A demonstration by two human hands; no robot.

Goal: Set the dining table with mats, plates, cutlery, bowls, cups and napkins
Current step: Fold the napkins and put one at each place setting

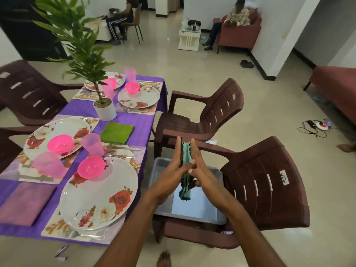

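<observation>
Here the left hand [174, 166] and the right hand [200, 170] press flat against each other with a folded teal napkin [185, 176] clamped between the palms. The napkin's long axis runs away from the person, one scalloped end showing past the fingertips, the other hanging out below the wrists. It is held above a grey tray [200, 216] that sits on the seat of a brown plastic chair [265, 187], just beside the tabletop [138, 124]. On the purple cloth lie a green napkin [117, 132], a purple napkin [25, 203], floral plates [100, 197], pink bowls [91, 167], pink cups [92, 144] and a potted plant [105, 108].
</observation>
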